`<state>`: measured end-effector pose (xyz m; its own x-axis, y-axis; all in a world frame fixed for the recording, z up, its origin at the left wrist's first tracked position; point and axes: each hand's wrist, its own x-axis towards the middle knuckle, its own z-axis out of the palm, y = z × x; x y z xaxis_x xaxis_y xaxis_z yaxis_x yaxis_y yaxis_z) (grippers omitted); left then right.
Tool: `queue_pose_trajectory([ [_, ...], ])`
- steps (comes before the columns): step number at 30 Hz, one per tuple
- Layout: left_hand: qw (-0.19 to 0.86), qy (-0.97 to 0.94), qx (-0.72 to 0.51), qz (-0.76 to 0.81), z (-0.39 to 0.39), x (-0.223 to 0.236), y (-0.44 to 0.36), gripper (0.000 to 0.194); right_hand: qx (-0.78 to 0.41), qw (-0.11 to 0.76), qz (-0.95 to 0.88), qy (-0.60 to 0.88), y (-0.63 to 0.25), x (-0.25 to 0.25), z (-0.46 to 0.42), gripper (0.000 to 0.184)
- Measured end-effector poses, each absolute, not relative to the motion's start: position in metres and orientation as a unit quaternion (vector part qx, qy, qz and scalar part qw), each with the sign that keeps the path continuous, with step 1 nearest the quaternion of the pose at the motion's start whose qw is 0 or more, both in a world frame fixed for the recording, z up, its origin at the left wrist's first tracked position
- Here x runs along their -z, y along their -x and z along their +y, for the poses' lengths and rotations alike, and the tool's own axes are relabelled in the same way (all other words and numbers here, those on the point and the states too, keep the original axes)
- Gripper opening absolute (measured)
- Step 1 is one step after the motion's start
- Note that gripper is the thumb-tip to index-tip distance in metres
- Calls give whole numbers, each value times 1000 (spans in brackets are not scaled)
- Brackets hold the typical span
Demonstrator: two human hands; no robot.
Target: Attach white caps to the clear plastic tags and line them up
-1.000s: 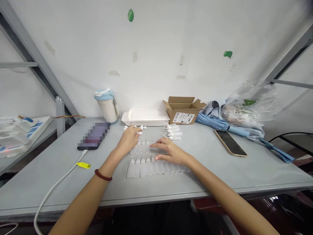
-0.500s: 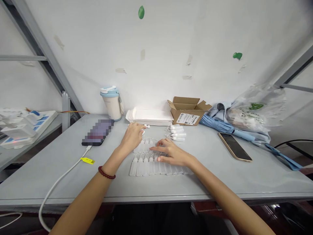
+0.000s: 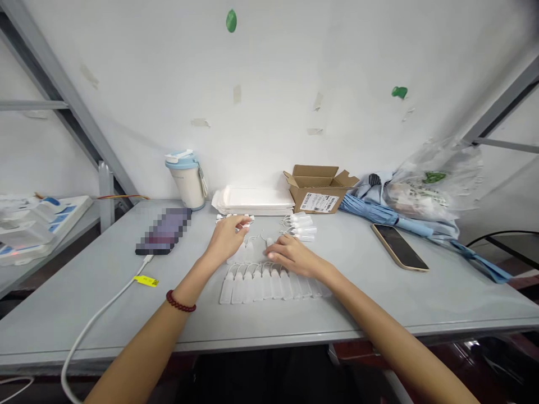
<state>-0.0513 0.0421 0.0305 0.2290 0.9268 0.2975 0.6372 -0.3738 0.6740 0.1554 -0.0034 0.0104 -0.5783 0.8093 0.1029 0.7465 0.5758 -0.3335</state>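
My left hand is closed in a pinch, with a small white cap at its fingertips. It is beside several small white caps in front of the white stack. My right hand pinches a translucent tube with a thin string loop at its top; the fingers hide much of the tube. Between the hands lie a few more translucent tubes. Closer to me, several tubes with string loops form a neat row, its right end partly under my right hand. Several white-capped tubes lie beyond my right hand.
A stack of flat white boxes or envelopes and an open cardboard box stand by the wall. A tumbler and a charging phone are left; another phone, a blue umbrella and a plastic bag are right.
My right hand has moved from lying spread over the tubes to pinching one, which is lifted away from the others. My left hand has shifted slightly nearer to me. The camera view has shifted a little.
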Motion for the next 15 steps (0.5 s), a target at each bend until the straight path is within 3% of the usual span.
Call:
queue_pose_trajectory([
  [8,467,-618,-397,492,39,-30,46,33,-91,213,-873,430,-163,-2,5,16],
  [15,582,-560,-382,448,34,-28,43,46,-153,298,-866,371,-159,-12,-7,12],
])
